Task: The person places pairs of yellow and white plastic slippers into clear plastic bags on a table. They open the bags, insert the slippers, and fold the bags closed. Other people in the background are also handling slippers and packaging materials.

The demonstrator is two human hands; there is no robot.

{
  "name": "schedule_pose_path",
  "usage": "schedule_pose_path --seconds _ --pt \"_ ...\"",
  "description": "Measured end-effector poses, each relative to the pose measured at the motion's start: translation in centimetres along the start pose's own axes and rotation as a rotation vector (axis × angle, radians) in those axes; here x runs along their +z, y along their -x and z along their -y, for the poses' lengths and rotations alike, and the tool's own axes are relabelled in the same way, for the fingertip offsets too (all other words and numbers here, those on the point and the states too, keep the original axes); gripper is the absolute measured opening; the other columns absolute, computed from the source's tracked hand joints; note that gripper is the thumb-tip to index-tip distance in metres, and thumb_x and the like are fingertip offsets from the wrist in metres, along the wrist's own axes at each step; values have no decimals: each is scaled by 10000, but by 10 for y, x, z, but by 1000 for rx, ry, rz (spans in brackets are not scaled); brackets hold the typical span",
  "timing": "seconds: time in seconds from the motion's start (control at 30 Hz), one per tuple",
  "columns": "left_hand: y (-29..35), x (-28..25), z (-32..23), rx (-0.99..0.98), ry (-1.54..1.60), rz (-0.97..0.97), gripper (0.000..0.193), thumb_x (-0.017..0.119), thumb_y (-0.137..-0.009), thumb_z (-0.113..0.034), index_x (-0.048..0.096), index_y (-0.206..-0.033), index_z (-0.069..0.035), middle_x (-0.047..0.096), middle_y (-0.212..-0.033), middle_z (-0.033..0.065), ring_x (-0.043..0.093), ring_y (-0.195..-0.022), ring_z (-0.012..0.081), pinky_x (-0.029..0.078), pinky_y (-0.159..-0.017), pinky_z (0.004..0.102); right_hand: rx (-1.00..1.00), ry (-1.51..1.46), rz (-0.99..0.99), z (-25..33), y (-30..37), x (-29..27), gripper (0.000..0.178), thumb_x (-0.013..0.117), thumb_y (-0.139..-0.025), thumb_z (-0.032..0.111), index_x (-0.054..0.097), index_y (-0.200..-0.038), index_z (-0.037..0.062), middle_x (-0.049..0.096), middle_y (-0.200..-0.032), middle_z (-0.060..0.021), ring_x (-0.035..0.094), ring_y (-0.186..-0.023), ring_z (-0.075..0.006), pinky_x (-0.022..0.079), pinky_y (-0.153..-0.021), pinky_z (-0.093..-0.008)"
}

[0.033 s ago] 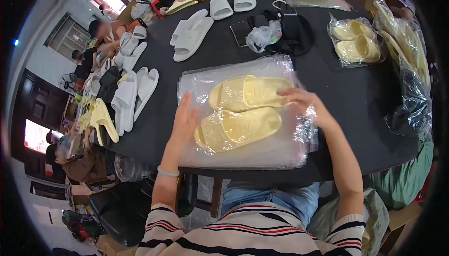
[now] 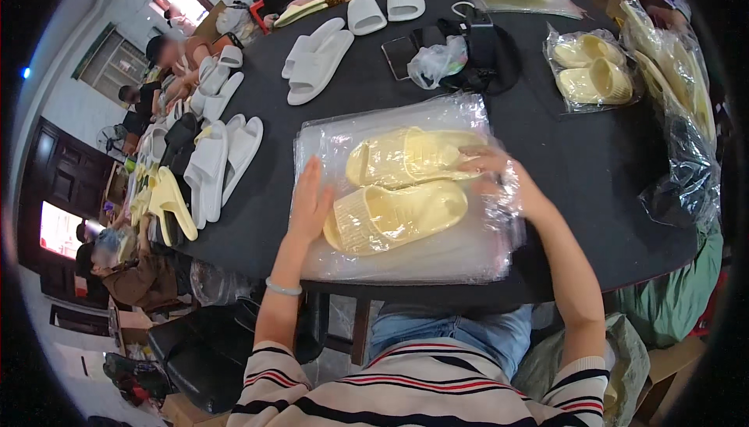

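Note:
Two pale yellow slippers, the upper slipper (image 2: 413,155) and the lower slipper (image 2: 396,218), lie side by side in a clear plastic bag (image 2: 367,124) on a stack of such bags (image 2: 437,271). My left hand (image 2: 310,202) rests at the bag's left edge, its fingers stretched out and holding nothing. At the right end of the slippers is my right hand (image 2: 503,177), fingers loosely extended over the upper slipper. Crinkled film bunches around its wrist, and slight blur softens the fingertips.
White slippers (image 2: 320,64) stand at the back and left of the dark table (image 2: 577,161). Beyond my work lie a phone (image 2: 399,56) and a black device (image 2: 485,40). Bagged yellow slippers (image 2: 594,76) lie on the right. Several people sit around.
My right hand has shifted slightly left and down, its fingers further over the slippers under the film. My left hand has barely moved. The view has shifted slightly.

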State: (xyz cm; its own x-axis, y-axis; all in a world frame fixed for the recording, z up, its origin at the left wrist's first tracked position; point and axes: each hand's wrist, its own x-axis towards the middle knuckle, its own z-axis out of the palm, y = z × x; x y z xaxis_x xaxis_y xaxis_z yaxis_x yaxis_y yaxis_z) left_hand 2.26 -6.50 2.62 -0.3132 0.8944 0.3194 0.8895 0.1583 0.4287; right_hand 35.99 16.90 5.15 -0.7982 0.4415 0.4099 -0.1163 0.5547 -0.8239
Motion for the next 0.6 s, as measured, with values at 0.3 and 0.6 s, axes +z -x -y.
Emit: schedule_pose_path --seconds 0.3,0.6 --pt "6 15 7 20 -85 -25 580 382 -989 -320 312 -1439 40 297 -1501 237 274 -1401 362 182 -1155 452 50 683 202 24 -1 14 438 630 -860 352 603 -1217 99 558 -1302 -106 482 -1230 -267 345 -1012 -413" --pt "3 18 5 11 -58 -29 584 408 -978 -323 320 -1440 24 317 -1495 225 284 -1400 351 190 -1146 468 -168 700 334 -10 -45 92 643 625 -851 459 512 -1289 1 422 -1429 -172 381 -1331 -340 288 -1117 -439"
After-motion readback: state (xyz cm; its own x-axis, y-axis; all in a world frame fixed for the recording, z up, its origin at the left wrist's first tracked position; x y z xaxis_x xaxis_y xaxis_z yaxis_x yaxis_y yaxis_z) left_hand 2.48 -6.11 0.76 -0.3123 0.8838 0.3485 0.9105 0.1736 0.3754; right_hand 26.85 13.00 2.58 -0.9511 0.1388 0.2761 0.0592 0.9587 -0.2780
